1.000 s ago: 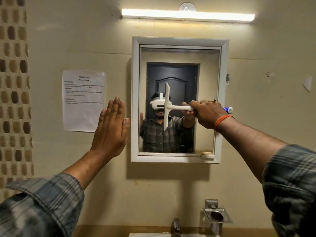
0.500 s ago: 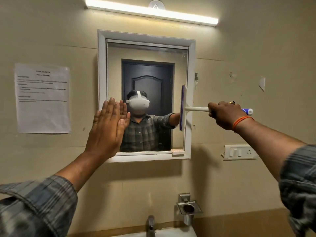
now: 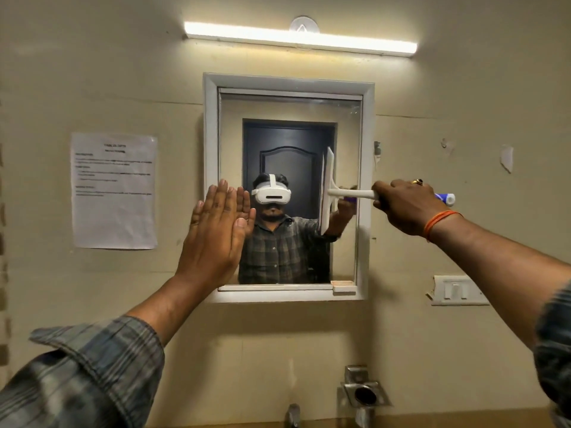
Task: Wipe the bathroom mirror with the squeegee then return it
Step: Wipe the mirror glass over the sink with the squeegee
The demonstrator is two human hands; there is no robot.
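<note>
A printed paper notice (image 3: 113,190) is stuck to the wall at nine o'clock from the mirror (image 3: 287,134); it carries a heading and several lines of text, but the print is too blurred to read. No brand or label shows on anything else.

The squeegee (image 3: 332,191) is up against the glass on the right half of the mirror, around three o'clock from its middle. Its white blade stands nearly upright, long axis running twelve to six with the top leaning a little toward one o'clock. The handle runs crosswise, pointing out toward three o'clock past the mirror's white frame, and ends in a blue-and-white tip just beyond the right hand (image 3: 408,205). That hand's fingers (image 3: 383,193) are curled tightly around the handle, knuckles up, with a ring on one finger and an orange thread band (image 3: 440,220) at the wrist.

The left hand (image 3: 216,233) is raised flat, fingers straight and pressed together, holding nothing, over the mirror's left edge at about eight o'clock from its middle. Whether the palm touches the frame I cannot tell.

A lit tube light (image 3: 299,38) runs above the mirror at twelve o'clock, and a switch plate (image 3: 457,290) sits on the wall at about four o'clock.
</note>
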